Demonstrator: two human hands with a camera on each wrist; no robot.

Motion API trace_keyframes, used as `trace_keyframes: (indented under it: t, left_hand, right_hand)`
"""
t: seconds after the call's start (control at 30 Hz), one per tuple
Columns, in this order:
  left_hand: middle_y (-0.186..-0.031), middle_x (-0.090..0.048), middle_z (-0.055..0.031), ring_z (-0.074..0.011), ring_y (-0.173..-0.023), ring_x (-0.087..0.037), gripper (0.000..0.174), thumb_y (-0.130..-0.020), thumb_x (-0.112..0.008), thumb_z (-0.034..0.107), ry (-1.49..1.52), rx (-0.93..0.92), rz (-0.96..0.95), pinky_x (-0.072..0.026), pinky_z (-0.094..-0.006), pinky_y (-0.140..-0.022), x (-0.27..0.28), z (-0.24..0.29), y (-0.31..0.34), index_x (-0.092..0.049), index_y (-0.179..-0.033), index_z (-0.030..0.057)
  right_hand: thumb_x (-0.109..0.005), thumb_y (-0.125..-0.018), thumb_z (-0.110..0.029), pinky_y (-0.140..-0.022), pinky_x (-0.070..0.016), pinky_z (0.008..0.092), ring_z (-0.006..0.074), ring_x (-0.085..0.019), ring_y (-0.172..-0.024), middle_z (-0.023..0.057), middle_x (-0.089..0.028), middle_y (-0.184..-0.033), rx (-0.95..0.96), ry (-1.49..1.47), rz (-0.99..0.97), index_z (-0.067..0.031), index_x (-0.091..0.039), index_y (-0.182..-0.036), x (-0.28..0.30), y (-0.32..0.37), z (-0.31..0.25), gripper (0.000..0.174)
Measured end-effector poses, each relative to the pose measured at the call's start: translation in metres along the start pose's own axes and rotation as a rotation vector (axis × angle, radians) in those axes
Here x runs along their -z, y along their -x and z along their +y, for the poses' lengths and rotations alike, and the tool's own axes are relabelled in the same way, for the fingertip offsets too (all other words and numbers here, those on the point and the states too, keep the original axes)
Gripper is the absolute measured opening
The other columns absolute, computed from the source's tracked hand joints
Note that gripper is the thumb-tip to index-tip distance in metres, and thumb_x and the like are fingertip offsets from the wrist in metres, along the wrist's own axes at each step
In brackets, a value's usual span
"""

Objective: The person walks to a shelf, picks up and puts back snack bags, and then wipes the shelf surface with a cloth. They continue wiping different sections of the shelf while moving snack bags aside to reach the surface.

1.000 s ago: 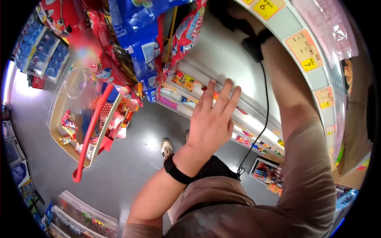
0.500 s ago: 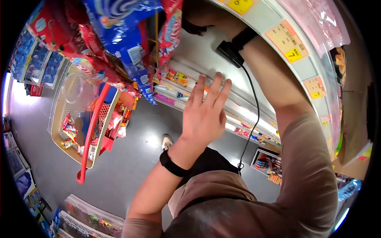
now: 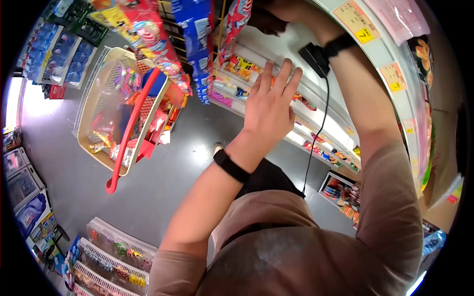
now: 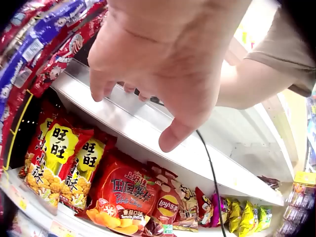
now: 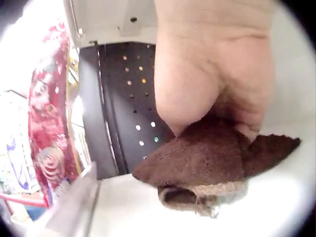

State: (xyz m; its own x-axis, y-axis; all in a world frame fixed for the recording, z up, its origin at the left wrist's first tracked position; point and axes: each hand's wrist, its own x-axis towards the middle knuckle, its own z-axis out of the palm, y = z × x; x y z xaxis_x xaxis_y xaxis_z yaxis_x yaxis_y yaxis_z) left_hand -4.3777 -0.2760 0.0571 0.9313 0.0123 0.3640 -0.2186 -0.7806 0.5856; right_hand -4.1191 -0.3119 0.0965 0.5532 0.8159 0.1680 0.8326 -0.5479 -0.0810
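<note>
In the right wrist view my right hand (image 5: 212, 84) grips a bunched brown cloth (image 5: 197, 155) against the white shelf (image 5: 118, 207), fingertips partly hidden by its folds. The head view shows only part of that hand and the cloth (image 3: 266, 20), at the top edge beyond the price-tag strip. My left hand (image 3: 269, 111) is held out with fingers extended, close over the front edge of the shelf, holding nothing. From the left wrist its palm side (image 4: 158, 54) shows above red snack bags (image 4: 123, 187) on the shelf below.
Candy packets (image 3: 200, 49) hang in strips left of the shelf. A cream shopping basket (image 3: 85, 135) with a red handle (image 3: 129, 133) stands on the floor at left, holding snacks. A black cable (image 3: 323, 113) hangs from the box (image 3: 313, 59) at my right wrist.
My right hand with the brown cloth swept left along the shelf, then came back rightward. The left hand keeps its pose near the shelf edge, while the head view has shifted.
</note>
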Motion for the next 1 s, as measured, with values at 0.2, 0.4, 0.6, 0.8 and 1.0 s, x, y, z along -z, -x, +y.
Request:
trace_keyframes:
  t: [0.2,0.4,0.6,0.8,1.0]
  left_hand:
    - [-0.145,-0.035,-0.0184,-0.0403,-0.131,-0.041,0.07,-0.072,-0.068,0.016,0.003,-0.043,-0.069,-0.0433,-0.0448,-0.102,0.015,0.004,0.018,-0.044,-0.137,0.0092]
    - [-0.131,-0.05,-0.0227,-0.0385,-0.118,-0.053,0.048,-0.077,-0.07,0.02,0.136,0.059,-0.134,-0.0479,-0.0433,-0.095,0.049,-0.009,0.088,-0.058,-0.12,0.0042]
    - [-0.111,-0.061,-0.0189,-0.038,-0.097,-0.062,0.035,-0.081,-0.07,0.02,0.086,0.498,-0.294,-0.0515,-0.0433,-0.082,0.046,-0.072,0.213,-0.061,-0.111,0.0032]
    - [-0.104,-0.062,-0.019,-0.0375,-0.097,-0.062,0.037,-0.085,-0.064,0.033,-0.218,0.82,-0.716,-0.0517,-0.0462,-0.082,0.024,-0.11,0.362,-0.06,-0.108,0.0034]
    - [-0.113,-0.063,-0.0199,-0.0366,-0.106,-0.062,0.047,-0.087,-0.058,0.041,-0.293,0.919,-0.9,-0.0508,-0.0457,-0.088,0.032,-0.074,0.426,-0.058,-0.115,0.0045]
  right_hand:
    - [-0.051,-0.097,-0.032,-0.097,-0.0452,0.0382,0.036,-0.059,-0.112,0.0231,-0.061,-0.12,-0.381,-0.19,0.148,-0.0015,-0.058,-0.125,0.039,0.14,-0.037,0.042]
    - [-0.053,-0.099,-0.017,-0.096,-0.0416,0.0297,0.0192,-0.056,-0.109,0.0137,-0.061,-0.117,-0.624,-0.469,0.293,0.0059,-0.053,-0.125,0.085,0.296,-0.068,0.035]
    - [-0.047,-0.102,-0.031,-0.109,-0.0313,0.0321,0.0198,-0.044,-0.127,0.0147,-0.046,-0.14,-1.109,-0.01,0.597,0.0038,-0.038,-0.142,0.194,0.489,-0.103,0.054]
    - [-0.049,-0.1,-0.032,-0.101,-0.039,0.0397,0.032,-0.051,-0.116,0.0228,-0.052,-0.127,-1.175,0.298,0.126,0.0029,-0.05,-0.126,0.218,0.652,-0.135,0.044]
    - [-0.052,-0.096,-0.023,-0.087,-0.0445,0.0512,0.0488,-0.051,-0.102,0.0289,-0.054,-0.107,-1.522,0.285,-0.144,-0.0001,-0.055,-0.11,0.089,0.795,-0.171,0.027]
